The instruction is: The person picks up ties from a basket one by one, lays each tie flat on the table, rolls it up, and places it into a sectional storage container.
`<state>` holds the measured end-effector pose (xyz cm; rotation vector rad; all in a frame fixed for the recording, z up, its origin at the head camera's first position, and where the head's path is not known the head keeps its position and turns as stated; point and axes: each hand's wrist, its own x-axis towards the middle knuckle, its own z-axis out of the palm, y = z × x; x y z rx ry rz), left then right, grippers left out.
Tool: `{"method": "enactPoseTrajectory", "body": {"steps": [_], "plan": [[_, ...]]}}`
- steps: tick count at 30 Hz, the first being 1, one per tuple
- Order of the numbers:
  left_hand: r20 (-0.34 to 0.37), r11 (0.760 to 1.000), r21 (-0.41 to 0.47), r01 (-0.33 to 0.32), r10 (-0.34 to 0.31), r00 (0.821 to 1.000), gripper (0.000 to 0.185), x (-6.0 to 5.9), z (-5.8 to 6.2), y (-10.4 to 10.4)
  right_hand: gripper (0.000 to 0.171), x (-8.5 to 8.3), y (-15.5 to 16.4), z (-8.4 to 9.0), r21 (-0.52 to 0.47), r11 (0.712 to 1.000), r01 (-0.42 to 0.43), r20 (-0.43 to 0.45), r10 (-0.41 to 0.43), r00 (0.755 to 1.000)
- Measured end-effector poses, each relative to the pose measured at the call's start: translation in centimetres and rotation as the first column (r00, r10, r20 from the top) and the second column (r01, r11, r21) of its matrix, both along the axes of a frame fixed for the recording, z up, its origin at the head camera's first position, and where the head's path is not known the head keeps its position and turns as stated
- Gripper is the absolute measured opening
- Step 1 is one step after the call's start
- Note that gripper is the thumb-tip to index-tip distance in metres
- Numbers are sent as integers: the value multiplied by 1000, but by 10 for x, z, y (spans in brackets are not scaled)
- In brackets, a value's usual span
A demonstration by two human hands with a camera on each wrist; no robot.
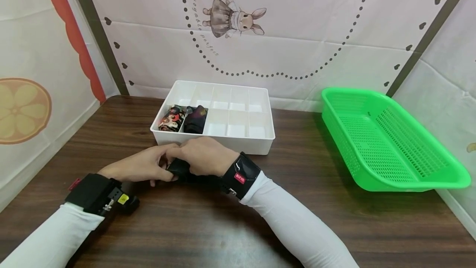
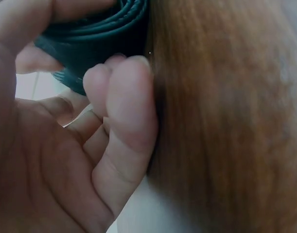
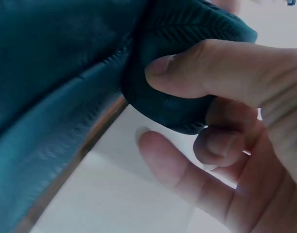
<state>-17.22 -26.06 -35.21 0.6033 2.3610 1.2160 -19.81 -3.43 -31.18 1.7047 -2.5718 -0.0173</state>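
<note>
In front of the white box, both hands work on a dark cloth strip (image 3: 51,73), partly wound into a roll. Its visible surface carries a ribbed leaf-like pattern, and a seam runs along the flat part. My left hand (image 1: 139,164) grips the coiled end (image 2: 102,43), its fingers curled close over the brown table. From the other side my right hand (image 1: 206,156) holds the roll (image 3: 172,104), thumb on top and bent fingers under it. The flat part of the strip lies mostly hidden under the right hand and wrist in the head view.
Behind the hands stands a white divided box (image 1: 212,139); its near-left compartments hold a colourful patterned cloth roll (image 1: 172,119) and a dark cloth roll (image 1: 195,120). A green basket (image 1: 394,139) is at the right on the brown table (image 1: 305,202). Printed curtains (image 1: 297,20) hang behind.
</note>
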Motion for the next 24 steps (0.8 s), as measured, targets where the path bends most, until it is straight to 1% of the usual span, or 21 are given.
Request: {"method": "enactPoseTrajectory", "body": {"steps": [2,6,9,11,13,15,19,21,24], "plan": [[13,1000,19,0,0,1000,44,0,0,0,43,-2,1,-1,-26,1000,-8,8,8,1000],[19,1000,17,-14,13,1000,45,-1,-1,-1,45,-5,1,-2,-49,999,-19,17,20,1000],[11,1000,-6,-26,26,1000,46,0,-1,-2,49,-3,0,1,-15,1000,-4,55,4,998],[-3,999,-29,-28,28,1000,47,0,-1,-2,52,-1,0,4,16,1000,14,99,-16,995],[-14,999,-46,-21,21,1000,45,-1,-1,-2,56,1,1,8,48,998,28,142,-34,989],[-27,998,-56,-14,12,1000,42,-1,0,-1,55,2,1,10,55,998,26,156,-35,987],[-41,999,-49,-14,12,999,41,-1,-1,1,52,0,2,8,27,1000,1,112,-4,994],[-40,999,-33,-14,13,999,46,-1,-1,0,50,-2,3,7,14,1000,0,93,-2,996],[-29,1000,-24,-5,4,1000,60,-1,-1,-1,48,-5,4,6,8,1000,14,104,-15,994]]}}
